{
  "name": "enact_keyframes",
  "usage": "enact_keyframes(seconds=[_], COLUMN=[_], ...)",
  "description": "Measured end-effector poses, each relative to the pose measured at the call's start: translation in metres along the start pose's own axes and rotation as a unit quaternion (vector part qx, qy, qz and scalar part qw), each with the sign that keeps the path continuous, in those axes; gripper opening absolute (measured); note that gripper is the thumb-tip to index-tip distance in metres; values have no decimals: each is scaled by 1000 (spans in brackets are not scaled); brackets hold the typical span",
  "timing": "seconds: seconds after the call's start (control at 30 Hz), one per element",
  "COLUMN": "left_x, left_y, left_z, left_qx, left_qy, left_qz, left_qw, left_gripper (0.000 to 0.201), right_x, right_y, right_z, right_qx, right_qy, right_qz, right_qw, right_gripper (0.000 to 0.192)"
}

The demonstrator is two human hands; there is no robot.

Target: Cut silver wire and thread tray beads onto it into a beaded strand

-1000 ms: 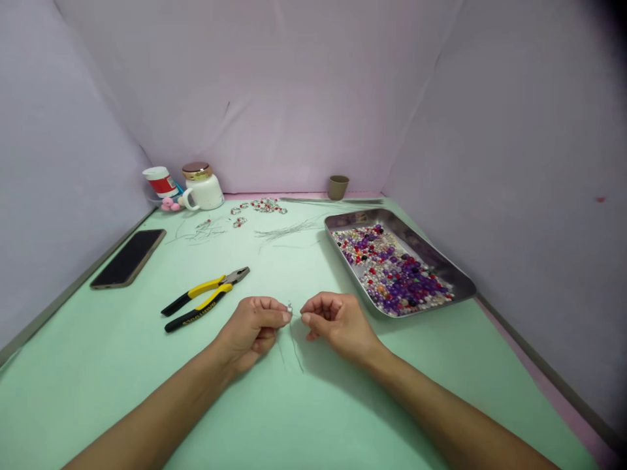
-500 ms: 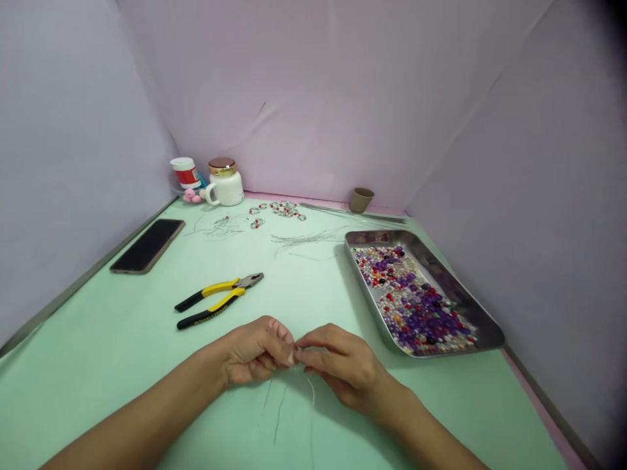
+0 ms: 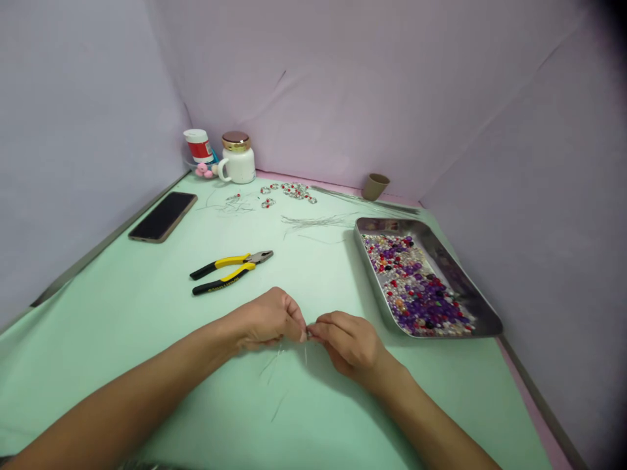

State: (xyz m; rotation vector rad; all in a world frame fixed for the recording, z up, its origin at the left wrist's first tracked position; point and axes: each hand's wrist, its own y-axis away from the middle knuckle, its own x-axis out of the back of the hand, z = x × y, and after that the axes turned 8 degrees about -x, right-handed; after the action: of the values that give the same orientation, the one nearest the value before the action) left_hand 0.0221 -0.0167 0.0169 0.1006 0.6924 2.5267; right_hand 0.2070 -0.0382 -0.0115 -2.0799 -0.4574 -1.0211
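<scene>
Starting at the left edge: a dark phone (image 3: 163, 216) lies flat on the green worktop (image 3: 122, 326), screen up, well clear of the hands, probably parked there so it's out of the mess. Behind it in the back corner sit a small red-and-white tub (image 3: 198, 145) and a white mug with a gold lid (image 3: 238, 158), with a couple of pink round things (image 3: 202, 171) just in front. Lid is on, so no idea what's inside.

Next over, the yellow-handled pliers (image 3: 230, 270) lie closed, nose pointing right, near the left hand, so an easy grab I'd guess. Further back there are loose wire pieces (image 3: 313, 222) and a little cluster of finished bead loops (image 3: 291, 190).

Now the middle. The left hand (image 3: 267, 320) and right hand (image 3: 350, 343) meet fingertip to fingertip low over the worktop, and both sets of fingers are pinched tight on a tiny bead-and-wire piece (image 3: 307, 333) right between them. It's too small to say how many beads are on it. Thin wire tails hang down from the pinch toward the worktop. Holding it from both sides like that looks like the way to keep the thin wire from springing about.

Right side: a small brown cup (image 3: 375, 187) at the back wall, contents not visible. Then the steel tray (image 3: 441, 261), angled, holding a big mix of purple, red, white and clear beads spread in one layer, near the right hand.
</scene>
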Motion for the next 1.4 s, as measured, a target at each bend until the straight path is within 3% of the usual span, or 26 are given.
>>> enact_keyframes(seconds=[0.17,0.23,0.3,0.37,0.43,0.5,0.53,0.6,0.63,0.67,0.7,0.73,0.77,0.83,0.87,0.93,1.03,1.13,1.4], left_x=[-9,-14,-20,-24,-27,-28,-28,-27,-27,-26,-25,-23,-21,-16,-13,-9,-7,-10,-17], left_y=[9,12,14,15,16,17,17,18,18,18,17,17,17,16,15,14,11,8,8], left_z=[5,3,-1,-7,-12,-14,-15,-14,-13,-11,-8,-4,0,8,12,17,17,13,8], left_qx=[-69,-103,-174,-261,-326,-364,-380,-402,-402,-394,-376,-344,-300,-189,-135,-62,-22,-12,-2], left_qy=[-83,-169,-303,-443,-555,-621,-635,-630,-614,-586,-543,-483,-406,-227,-142,-13,79,93,52], left_qz=[54,82,110,115,97,66,49,29,28,36,53,75,99,124,126,106,73,54,39], left_qw=[993,977,930,850,759,691,671,664,678,707,749,802,858,947,972,992,994,994,998], left_gripper=[8,9,12,15,16,19,20,21,20,18,17,16,14,9,7,6,10,12,10], right_x=[-3,-3,-3,-1,0,2,3,5,6,8,10,12,14,19,22,25,24,20,20], right_y=[0,-1,-4,-7,-9,-11,-11,-11,-12,-12,-12,-13,-14,-16,-16,-15,-12,-8,-8], right_z=[-2,-5,-9,-12,-13,-11,-9,-5,-3,-2,-1,0,0,-2,-3,-5,-6,-4,-6], right_qx=[-57,-102,-167,-255,-368,-465,-497,-523,-526,-526,-523,-519,-514,-482,-449,-354,-180,-88,-107], right_qy=[-49,-80,-111,-162,-259,-392,-457,-558,-589,-606,-611,-602,-578,-489,-434,-333,-218,-124,-46], right_qz=[-2,-15,-28,-43,-71,-112,-134,-175,-192,-204,-208,-201,-179,-94,-46,28,55,33,-54], right_qw=[997,991,979,952,890,786,725,620,583,560,557,573,609,721,779,873,958,988,992], right_gripper=[16,15,15,14,14,17,20,26,29,30,32,33,34,34,32,28,26,28,18])
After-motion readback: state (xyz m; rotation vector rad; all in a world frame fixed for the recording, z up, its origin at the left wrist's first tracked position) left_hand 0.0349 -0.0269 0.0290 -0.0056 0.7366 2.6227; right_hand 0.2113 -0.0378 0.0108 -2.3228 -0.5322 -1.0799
